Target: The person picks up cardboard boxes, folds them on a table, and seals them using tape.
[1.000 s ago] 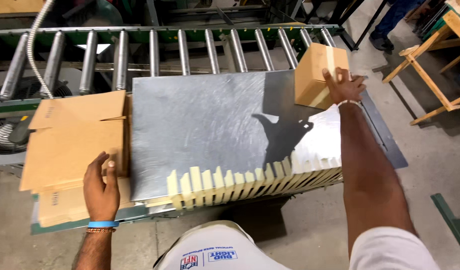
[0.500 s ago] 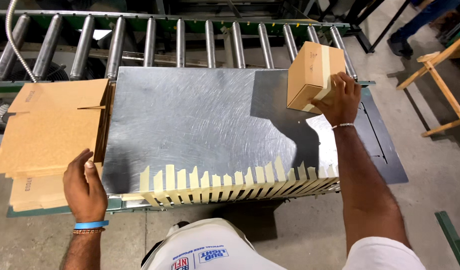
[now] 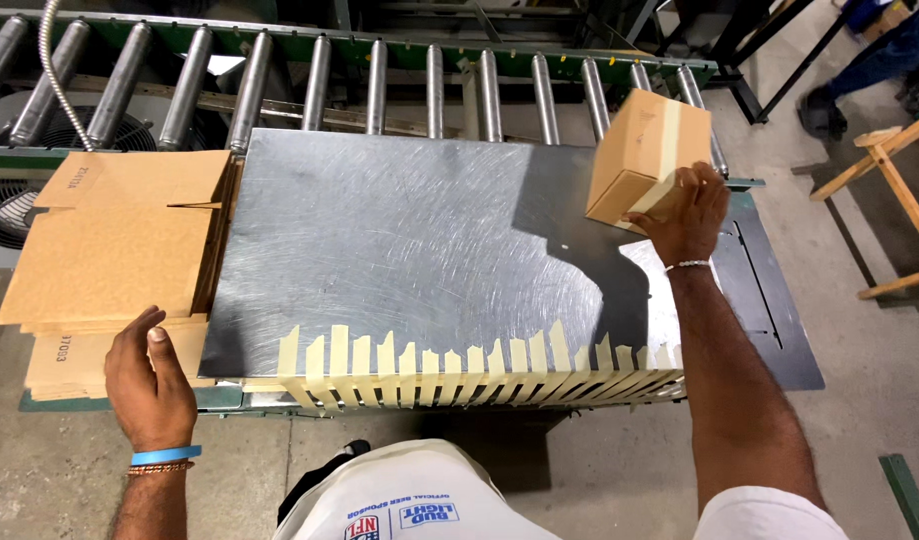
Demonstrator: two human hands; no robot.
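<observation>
One taped box (image 3: 647, 158), lifted higher by right hand (image 3: 685, 212) than before.

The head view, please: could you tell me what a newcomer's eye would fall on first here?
Most striking is the row of pale tape strips stuck along the near edge of the scratched metal table. At far right, the right hand grips a small taped cardboard box beside the roller conveyor. At left, the left hand rests on a stack of flattened cartons.
</observation>
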